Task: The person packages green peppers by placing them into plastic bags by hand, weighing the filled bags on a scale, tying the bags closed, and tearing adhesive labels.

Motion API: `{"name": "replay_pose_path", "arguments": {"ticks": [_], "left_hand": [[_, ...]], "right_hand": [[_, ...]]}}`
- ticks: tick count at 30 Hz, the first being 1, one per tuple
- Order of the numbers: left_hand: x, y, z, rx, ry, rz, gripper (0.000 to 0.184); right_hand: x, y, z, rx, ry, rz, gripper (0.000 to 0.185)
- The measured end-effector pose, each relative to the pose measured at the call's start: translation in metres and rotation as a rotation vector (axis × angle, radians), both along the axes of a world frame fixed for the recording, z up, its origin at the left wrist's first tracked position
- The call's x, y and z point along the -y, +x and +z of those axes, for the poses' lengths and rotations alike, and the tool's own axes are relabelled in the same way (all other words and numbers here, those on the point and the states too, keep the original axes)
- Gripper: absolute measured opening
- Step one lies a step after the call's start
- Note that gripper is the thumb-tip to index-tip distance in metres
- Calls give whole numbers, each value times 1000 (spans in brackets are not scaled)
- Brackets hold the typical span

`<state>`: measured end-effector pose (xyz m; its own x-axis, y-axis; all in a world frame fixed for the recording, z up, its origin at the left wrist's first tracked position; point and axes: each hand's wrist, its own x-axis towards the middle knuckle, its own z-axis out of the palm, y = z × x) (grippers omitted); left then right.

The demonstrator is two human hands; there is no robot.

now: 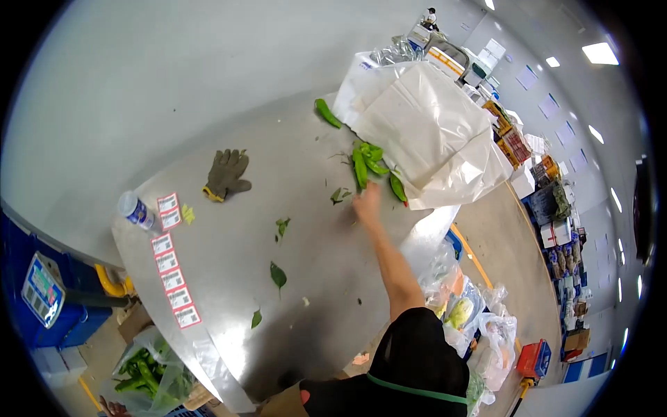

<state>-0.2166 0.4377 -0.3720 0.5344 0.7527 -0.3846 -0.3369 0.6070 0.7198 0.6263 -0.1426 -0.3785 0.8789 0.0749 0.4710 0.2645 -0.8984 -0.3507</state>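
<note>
My right hand (367, 202) reaches across the steel table (319, 236), its slightly blurred fingers curled in at the lower end of a long green pepper (359, 168). That pepper belongs to a small heap of green peppers (373, 153) beside a large white plastic bag (431, 118). One more green pepper (397, 187) lies along the bag's edge, just right of my hand. Farther off, a single green pepper (326, 113) rests by the bag's left corner. Torn leaf bits (340, 195) are scattered left of my hand. My left hand is not visible.
A grey work glove (227, 174), a strip of printed labels (171, 280) and a white-blue canister (136, 210) occupy the table's left side. Loose leaves (278, 274) dot the middle. Below stand a bag of green peppers (149, 372), a scale display (43, 290) and bagged produce (462, 313).
</note>
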Motion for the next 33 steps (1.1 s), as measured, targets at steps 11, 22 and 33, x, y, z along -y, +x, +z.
{"name": "replay_pose_path", "arguments": {"ticks": [11, 22, 33], "left_hand": [[60, 80, 16, -443, 162, 289, 41], [88, 122, 48, -685, 156, 628, 19], [100, 123, 49, -633, 97, 668, 17]], "right_hand": [[152, 126, -64, -117, -496, -237, 29], [-77, 50, -13, 70, 65, 501, 47], [-220, -18, -47, -354, -275, 542, 43]]}}
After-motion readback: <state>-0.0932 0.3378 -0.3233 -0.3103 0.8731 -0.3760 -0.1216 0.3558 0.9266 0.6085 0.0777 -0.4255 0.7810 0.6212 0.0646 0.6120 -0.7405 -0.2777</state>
